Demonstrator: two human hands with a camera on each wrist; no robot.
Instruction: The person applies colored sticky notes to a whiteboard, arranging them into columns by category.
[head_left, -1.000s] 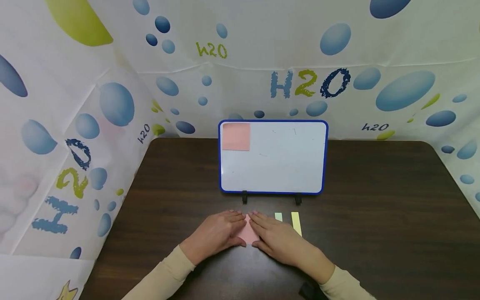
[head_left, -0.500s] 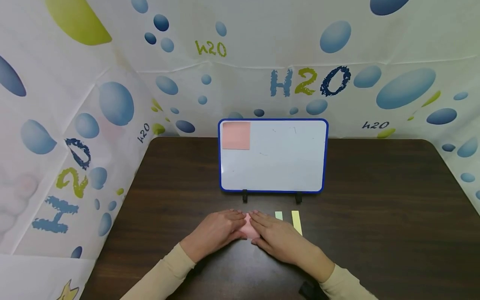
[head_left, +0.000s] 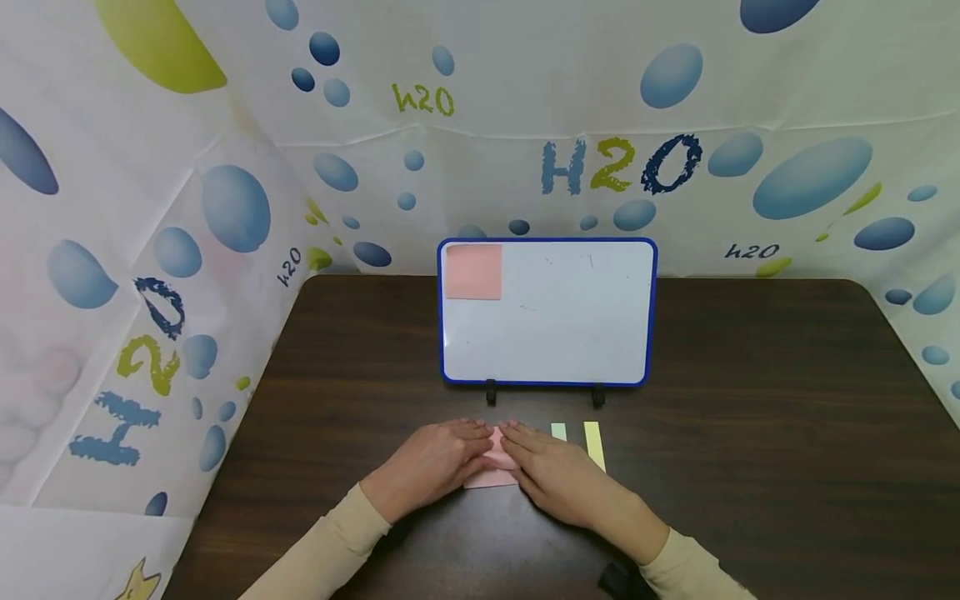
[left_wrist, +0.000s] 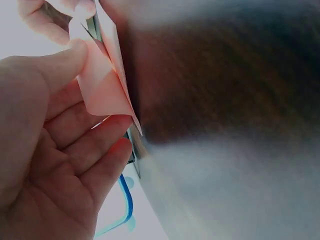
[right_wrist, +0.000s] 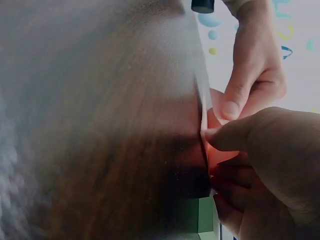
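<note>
Both hands work at a pink square of paper (head_left: 491, 478) lying on the table in front of the whiteboard. The left hand (head_left: 431, 462) holds its left side, thumb against a raised pink layer (left_wrist: 102, 95) and fingers behind. On the right side the right hand (head_left: 558, 479) pinches the same layer between thumb and fingers, as the right wrist view shows. A lower pink layer (left_wrist: 120, 70) lies along the tabletop, with a gap under the raised one. Much of the paper is hidden by the hands.
A blue-framed whiteboard (head_left: 555, 333) with a pink square note (head_left: 473, 272) at its upper left stands behind on black feet (head_left: 491, 392). Beside the right hand lie a pale green strip (head_left: 558, 431) and a yellow strip (head_left: 594, 446). A black object (head_left: 618, 581) is near the right sleeve.
The paper's near edge has been lifted and bent away from the person. A pink strip of the lower layer now shows below the thumbs. The hands have hardly shifted.
</note>
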